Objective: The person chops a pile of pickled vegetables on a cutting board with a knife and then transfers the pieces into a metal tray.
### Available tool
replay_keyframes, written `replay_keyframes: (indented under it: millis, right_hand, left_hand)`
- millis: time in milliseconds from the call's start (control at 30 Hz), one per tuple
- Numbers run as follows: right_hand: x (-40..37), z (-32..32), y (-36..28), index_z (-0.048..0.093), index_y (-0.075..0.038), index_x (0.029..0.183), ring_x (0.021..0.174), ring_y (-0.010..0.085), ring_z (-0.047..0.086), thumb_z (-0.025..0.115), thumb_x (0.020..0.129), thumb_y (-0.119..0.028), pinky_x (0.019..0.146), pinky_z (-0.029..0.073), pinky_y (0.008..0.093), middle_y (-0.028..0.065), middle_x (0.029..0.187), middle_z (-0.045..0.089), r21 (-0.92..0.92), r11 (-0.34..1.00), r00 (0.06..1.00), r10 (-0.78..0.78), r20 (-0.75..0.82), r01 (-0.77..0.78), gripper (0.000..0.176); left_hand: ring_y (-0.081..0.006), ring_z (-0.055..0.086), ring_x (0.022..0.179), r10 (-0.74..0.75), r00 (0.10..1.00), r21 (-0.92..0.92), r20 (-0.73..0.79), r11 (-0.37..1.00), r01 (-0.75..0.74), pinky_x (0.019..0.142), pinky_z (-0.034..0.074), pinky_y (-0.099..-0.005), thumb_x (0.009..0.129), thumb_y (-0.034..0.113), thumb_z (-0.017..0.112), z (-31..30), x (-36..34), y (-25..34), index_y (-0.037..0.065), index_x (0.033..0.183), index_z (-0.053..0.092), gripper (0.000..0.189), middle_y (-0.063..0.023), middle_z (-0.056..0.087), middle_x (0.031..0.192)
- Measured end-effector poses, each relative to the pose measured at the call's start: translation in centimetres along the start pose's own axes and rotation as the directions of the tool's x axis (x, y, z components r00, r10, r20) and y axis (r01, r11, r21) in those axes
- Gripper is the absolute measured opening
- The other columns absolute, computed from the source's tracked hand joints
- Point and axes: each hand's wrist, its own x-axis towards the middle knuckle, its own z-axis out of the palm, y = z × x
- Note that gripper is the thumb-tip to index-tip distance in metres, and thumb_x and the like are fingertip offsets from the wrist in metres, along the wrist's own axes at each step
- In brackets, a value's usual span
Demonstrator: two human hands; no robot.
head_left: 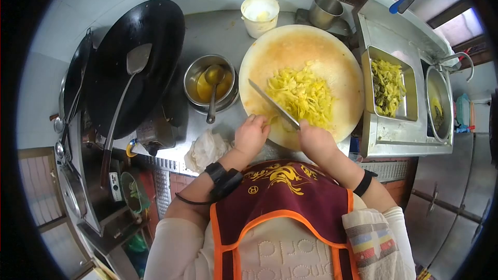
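A round cutting board (290, 39) carries a heap of chopped yellow-green leafy vegetable (306, 93), in strips. My right hand (315, 142) is closed round the handle of a knife (274, 103) at the board's near edge. The blade slants up and left over the near-left side of the heap, its tip toward the board's left part. Beside it, my left hand (252, 136) rests at the lower-left rim with curled fingers, fingertips close to some yellow strips. Whatever those fingers pinch, if anything, is hidden.
Left of the board stands a metal bowl (189, 80) with yellow liquid and a ladle (212, 91). A crumpled white cloth (205, 150) lies nearer. A large black wok (116, 31) holds a spatula (139, 58). Rightward are a metal tray (410, 106) of greens and a sink basin (430, 75).
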Motion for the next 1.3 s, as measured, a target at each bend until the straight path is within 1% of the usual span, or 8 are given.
replay_keyframes:
  millis: [267,533,700,767,833,967,1200,1300]
  right_hand:
    - [-2.1,-0.2,-0.9,0.046,-0.002,0.087,0.059,0.0372,0.059,0.047,0.087,-0.018,0.056,0.048,0.0460,0.0194,0.063,0.059,0.112,0.994,0.993,0.010,-0.118,0.003,0.017]
    - [-0.7,0.1,0.7,0.046,-0.001,0.091,0.064,0.0357,0.062,0.045,0.084,-0.011,0.059,0.050,0.0448,0.0192,0.069,0.061,0.006,0.999,0.999,0.048,-0.025,-0.048,0.012]
    - [-1.2,-2.7,1.5,0.047,-0.002,0.089,0.064,0.0373,0.061,0.047,0.087,-0.021,0.060,0.049,0.0466,0.0203,0.067,0.061,0.112,0.980,0.973,0.178,-0.149,-0.163,0.019]
    - [-0.6,-2.6,3.0,0.048,-0.002,0.089,0.064,0.0375,0.061,0.048,0.087,-0.020,0.060,0.049,0.0469,0.0206,0.067,0.061,0.128,0.978,0.967,0.185,-0.177,-0.163,0.019]
    - [-0.3,-3.0,3.8,0.048,-0.002,0.087,0.065,0.0385,0.061,0.048,0.086,-0.020,0.061,0.048,0.0481,0.0217,0.067,0.060,0.150,0.974,0.959,0.199,-0.202,-0.171,0.018]
    - [-1.5,-4.1,3.8,0.048,-0.002,0.087,0.065,0.0398,0.060,0.048,0.087,-0.020,0.062,0.048,0.0487,0.0232,0.067,0.059,0.196,0.958,0.946,0.248,-0.209,-0.208,0.019]
    - [-5.2,-3.4,6.4,0.047,0.001,0.086,0.071,0.0438,0.056,0.053,0.086,-0.018,0.060,0.045,0.0463,0.0258,0.073,0.059,0.435,0.830,0.851,0.475,-0.223,-0.349,0.020]
    - [-6.9,-2.6,7.3,0.047,0.002,0.087,0.075,0.0444,0.056,0.054,0.086,-0.016,0.061,0.045,0.0433,0.0261,0.075,0.059,0.519,0.744,0.815,0.561,-0.143,-0.421,0.019]
  left_hand:
    - [-0.0262,0.061,0.072,0.083,0.986,-0.095,-0.142,0.991,-0.097,0.063,0.049,-0.0351,0.074,0.012,0.064,1.3,1.1,-0.2,0.005,0.089,0.060,0.018,-0.0109,0.062,0.083]
    - [-0.0271,0.060,0.073,-0.090,0.995,-0.195,0.043,0.976,0.097,0.066,0.049,-0.0348,0.074,0.012,0.062,-0.1,0.2,0.5,0.006,0.093,0.059,0.020,-0.0099,0.062,0.089]
    - [-0.0234,0.059,0.067,0.098,0.977,-0.259,0.191,0.965,-0.046,0.062,0.049,-0.0322,0.075,0.012,0.063,-1.6,-1.3,1.3,0.006,0.094,0.060,0.021,-0.0087,0.060,0.084]
    - [-0.0211,0.058,0.063,0.218,0.936,-0.295,0.276,0.946,-0.133,0.060,0.049,-0.0317,0.075,0.010,0.063,-0.9,-1.7,1.5,0.006,0.096,0.061,0.022,-0.0080,0.060,0.080]
    - [-0.0227,0.060,0.070,0.633,0.714,-0.354,0.299,0.768,-0.533,0.064,0.050,-0.0333,0.075,0.009,0.061,0.9,-1.9,1.4,0.008,0.105,0.059,0.030,-0.0075,0.059,0.083]
    - [-0.0251,0.058,0.090,0.705,0.371,-0.391,0.605,0.669,-0.632,0.075,0.049,-0.0327,0.076,0.009,0.056,5.5,-2.1,1.8,0.011,0.117,0.052,0.042,-0.0121,0.057,0.101]
    - [-0.0295,0.052,0.103,0.669,0.279,-0.295,0.689,0.611,-0.735,0.083,0.046,-0.0366,0.080,0.017,0.050,9.8,-2.5,5.7,0.015,0.123,0.048,0.043,-0.0152,0.050,0.118]
    - [-0.0250,0.051,0.100,0.783,0.212,-0.121,0.585,0.343,-0.932,0.083,0.045,-0.0321,0.078,0.016,0.051,11.8,-3.2,5.8,0.008,0.097,0.062,0.024,-0.0118,0.055,0.106]
